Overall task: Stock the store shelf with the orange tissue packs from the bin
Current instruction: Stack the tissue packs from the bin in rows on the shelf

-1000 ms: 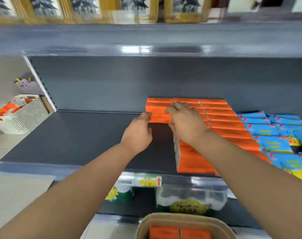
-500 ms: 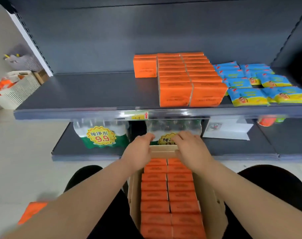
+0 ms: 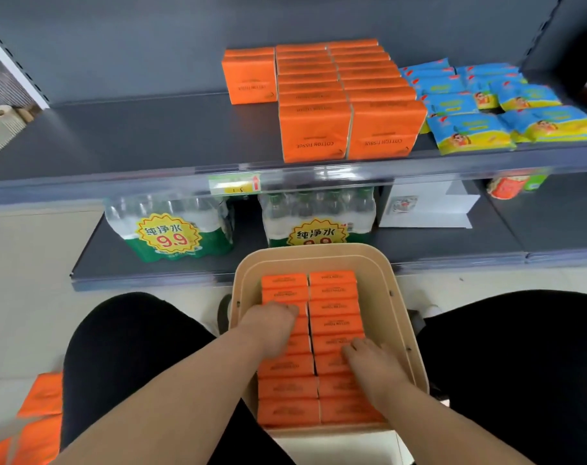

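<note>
- Our left hand [image 3: 272,327] lies on the left row of orange tissue packs [image 3: 332,305] in the bin [image 3: 312,250]. Its fingertips are tucked between packs, so we cannot tell whether it grasps one.
- Our right hand [image 3: 372,364] rests relaxed on the right row.
- Our knees [image 3: 124,337] flank the bin.
- Beyond, the shelf [image 3: 151,135] carries stocked packs [image 3: 314,132] beside blue packets [image 3: 470,132], with bottled water [image 3: 171,226] below.

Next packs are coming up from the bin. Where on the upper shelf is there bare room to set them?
Bare shelf in front of the lone orange pack, left of the two full orange rows, out to the front edge; also everything further left to the upright. Right of the rows is crowded with blue packs.
</note>
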Demonstrator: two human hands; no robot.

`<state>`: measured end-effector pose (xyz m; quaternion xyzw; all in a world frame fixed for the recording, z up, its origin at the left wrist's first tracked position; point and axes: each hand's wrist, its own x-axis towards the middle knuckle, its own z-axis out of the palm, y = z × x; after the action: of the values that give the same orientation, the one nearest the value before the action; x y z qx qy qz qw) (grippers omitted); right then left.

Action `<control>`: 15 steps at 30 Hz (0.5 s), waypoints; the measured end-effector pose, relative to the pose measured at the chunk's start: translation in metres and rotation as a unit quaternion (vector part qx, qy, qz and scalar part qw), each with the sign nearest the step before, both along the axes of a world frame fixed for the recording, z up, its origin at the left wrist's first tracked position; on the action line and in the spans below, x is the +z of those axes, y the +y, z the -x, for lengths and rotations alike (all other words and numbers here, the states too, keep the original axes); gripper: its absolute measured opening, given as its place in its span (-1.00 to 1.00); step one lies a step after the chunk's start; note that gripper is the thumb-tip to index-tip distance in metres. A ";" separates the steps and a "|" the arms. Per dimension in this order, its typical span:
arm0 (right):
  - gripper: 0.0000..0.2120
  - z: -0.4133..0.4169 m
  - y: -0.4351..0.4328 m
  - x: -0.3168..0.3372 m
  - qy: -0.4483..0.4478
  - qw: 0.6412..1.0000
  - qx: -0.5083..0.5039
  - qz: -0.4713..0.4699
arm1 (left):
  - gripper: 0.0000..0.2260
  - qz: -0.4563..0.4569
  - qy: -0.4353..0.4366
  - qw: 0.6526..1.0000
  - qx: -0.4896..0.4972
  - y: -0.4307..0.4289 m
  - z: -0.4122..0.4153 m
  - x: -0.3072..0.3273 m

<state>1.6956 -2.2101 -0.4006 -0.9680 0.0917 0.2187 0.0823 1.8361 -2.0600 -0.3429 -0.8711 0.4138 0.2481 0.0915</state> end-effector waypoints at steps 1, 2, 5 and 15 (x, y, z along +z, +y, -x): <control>-0.64 -0.001 0.000 -0.003 0.002 1.000 0.001 0.001 | -0.73 -0.001 0.004 1.000 0.004 -0.001 -0.001 0.000; -0.66 -0.002 0.001 -0.006 -0.001 1.000 -0.001 0.001 | -0.73 0.003 0.007 1.000 0.006 -0.003 -0.001 -0.001; -0.68 -0.009 0.000 -0.010 -0.006 1.000 -0.008 0.003 | -0.74 0.004 0.013 1.000 0.008 -0.007 -0.002 -0.003; -0.69 -0.018 0.005 -0.004 0.025 0.999 -0.010 0.046 | -0.79 0.005 0.049 0.998 0.039 -0.004 -0.010 -0.008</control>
<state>1.7134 -2.2048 -0.4042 -0.9639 0.1133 0.2378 0.0378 1.8456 -2.0637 -0.3508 -0.8740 0.3845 0.2916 0.0566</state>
